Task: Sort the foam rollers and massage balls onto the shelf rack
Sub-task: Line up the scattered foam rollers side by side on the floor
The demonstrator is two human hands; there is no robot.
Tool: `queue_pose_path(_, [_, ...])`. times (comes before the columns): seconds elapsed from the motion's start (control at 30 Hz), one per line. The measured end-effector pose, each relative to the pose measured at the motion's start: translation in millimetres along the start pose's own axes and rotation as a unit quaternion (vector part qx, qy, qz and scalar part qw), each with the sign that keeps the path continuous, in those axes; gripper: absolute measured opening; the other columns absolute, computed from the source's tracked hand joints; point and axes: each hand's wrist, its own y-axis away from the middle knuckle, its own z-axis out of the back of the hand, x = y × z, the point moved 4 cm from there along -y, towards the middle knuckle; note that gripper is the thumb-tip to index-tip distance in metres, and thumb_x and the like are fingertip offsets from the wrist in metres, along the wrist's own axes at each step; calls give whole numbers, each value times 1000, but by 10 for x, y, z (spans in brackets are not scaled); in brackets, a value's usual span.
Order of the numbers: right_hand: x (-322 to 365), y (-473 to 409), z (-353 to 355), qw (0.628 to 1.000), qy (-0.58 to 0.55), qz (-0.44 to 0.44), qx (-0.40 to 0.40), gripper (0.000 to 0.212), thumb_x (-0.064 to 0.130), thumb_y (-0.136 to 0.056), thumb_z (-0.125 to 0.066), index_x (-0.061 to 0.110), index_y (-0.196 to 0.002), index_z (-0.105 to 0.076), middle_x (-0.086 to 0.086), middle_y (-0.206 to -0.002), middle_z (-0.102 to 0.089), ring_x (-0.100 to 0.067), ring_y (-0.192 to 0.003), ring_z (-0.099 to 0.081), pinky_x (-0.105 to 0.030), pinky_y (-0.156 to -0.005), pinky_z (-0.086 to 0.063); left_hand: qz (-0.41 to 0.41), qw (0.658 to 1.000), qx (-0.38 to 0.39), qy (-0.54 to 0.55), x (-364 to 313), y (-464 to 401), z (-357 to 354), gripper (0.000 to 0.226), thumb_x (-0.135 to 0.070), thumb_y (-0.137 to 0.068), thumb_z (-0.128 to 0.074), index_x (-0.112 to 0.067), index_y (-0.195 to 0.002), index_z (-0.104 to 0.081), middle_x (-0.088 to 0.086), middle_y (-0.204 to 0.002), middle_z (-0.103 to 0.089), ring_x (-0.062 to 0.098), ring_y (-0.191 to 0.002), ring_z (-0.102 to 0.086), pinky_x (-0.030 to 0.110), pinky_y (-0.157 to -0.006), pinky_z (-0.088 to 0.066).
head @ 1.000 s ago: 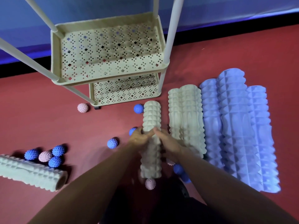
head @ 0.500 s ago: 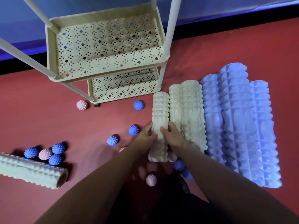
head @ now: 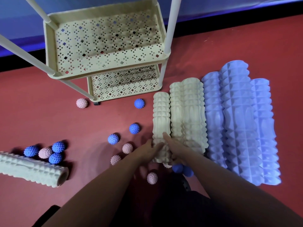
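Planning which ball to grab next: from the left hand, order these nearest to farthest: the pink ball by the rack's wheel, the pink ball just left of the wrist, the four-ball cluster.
From the left hand:
1. Pink ball, just left.
2. Pink ball by the wheel, up-left.
3. Four-ball cluster, far left.

Two bare forearms, no sleeves in view. Left hand and right hand bare: no gloves, rings, watch or wristband visible. Dark clothing, black or near black, at bottom edge between arms; detail too dim.
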Motion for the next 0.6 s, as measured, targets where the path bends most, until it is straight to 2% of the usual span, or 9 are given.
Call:
queue_pose_path(0.07, [-29,72,-26,1000,-2,-11,14,68,77,-87,-48,24,-129,-51,-7,-103,-68,-26,-80,-70,-40,-62,-61,7,999,-7,-52,-17,62,36,98,-90,-80,-29,-20,-147,-41,5,-139,-59,23,-120,-60,34,-98,-44])
queue_pose_path(0.13, [-74,118,-65,999,-18,-21,36,57,72,-90,-50,32,-130,-44,-14,-113,-68,-29,-76,-69,-38,-58,-59,30,995,0,-90,-34,99,46,104,-92,-78,-18,-17,-143,-48,8,-133,-64,25,-115,-62,35,-96,-46])
queue_pose_path(0.2, [-136,90,-96,998,-41,-18,45,52,72,-88,-53,37,-127,-44,-17,-116,-69,-28,-72,-68,-41,-61,-59,69,993,33,-87,-70,129,13,101,-87,-83,-13,-11,-127,-61,9,-106,-73,24,-93,-70,32,-85,-52])
queue_pose_path(0.27, [-158,71,-98,998,-56,-13,38,54,72,-83,-61,36,-122,-49,-14,-114,-71,-29,-81,-72,-48,-72,-61,100,990,65,-72,-94,158,-53,102,-83,-87,-7,-4,-115,-67,10,-82,-72,25,-75,-70,34,-80,-55])
queue_pose_path(0.33, [-126,95,-92,997,-70,8,35,50,63,-85,-67,29,-120,-57,-10,-114,-72,-30,-94,-73,-47,-78,-61,94,991,41,-90,-77,130,-86,104,-79,-89,-4,-3,-117,-68,16,-98,-73,29,-91,-69,35,-87,-52])
queue_pose_path(0.43, [-28,229,-82,996,-73,53,29,41,50,-93,-66,14,-113,-66,-14,-109,-74,-25,-88,-71,-33,-64,-59,101,992,8,-72,6,92,-80,119,-92,-74,2,-10,-122,-70,18,-119,-69,31,-112,-64,40,-103,-46])
queue_pose_path(0.5, [-33,254,-70,995,-57,84,15,24,41,-94,-68,17,-99,-69,-13,-100,-75,-24,-83,-71,-37,-66,-60,117,993,13,-29,69,67,-88,135,-104,-54,4,-15,-124,-70,15,-123,-69,30,-115,-62,42,-108,-42])
queue_pose_path(0.53, [-55,246,-65,994,-45,96,0,18,37,-94,-70,19,-94,-69,-12,-96,-76,-24,-81,-71,-41,-71,-60,126,992,14,-4,97,56,-95,135,-106,-52,1,-17,-124,-70,13,-126,-68,27,-116,-61,39,-109,-41])
queue_pose_path(0.6, [-146,178,-52,994,-14,83,-63,18,36,-92,-72,18,-91,-69,-7,-88,-74,-23,-77,-71,-46,-78,-60,131,991,13,26,119,46,-88,116,-98,-72,-8,-16,-128,-68,11,-131,-65,22,-114,-60,33,-106,-39])
